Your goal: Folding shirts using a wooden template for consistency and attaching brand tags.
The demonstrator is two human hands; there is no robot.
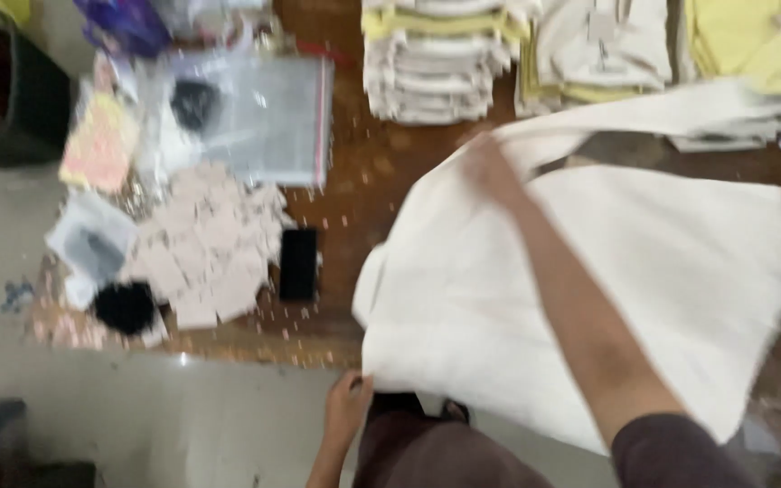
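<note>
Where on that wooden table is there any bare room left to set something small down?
One bare strip of table runs between the black phone and the white cloth, up toward the folded stacks. The left is crowded: paper tags and plastic bags. The left hand and right hand grip the cloth.

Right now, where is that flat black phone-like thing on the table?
In the head view the flat black rectangle lies on the wooden table, left of the cream garment and right beside the heap of pale paper tags.
</note>
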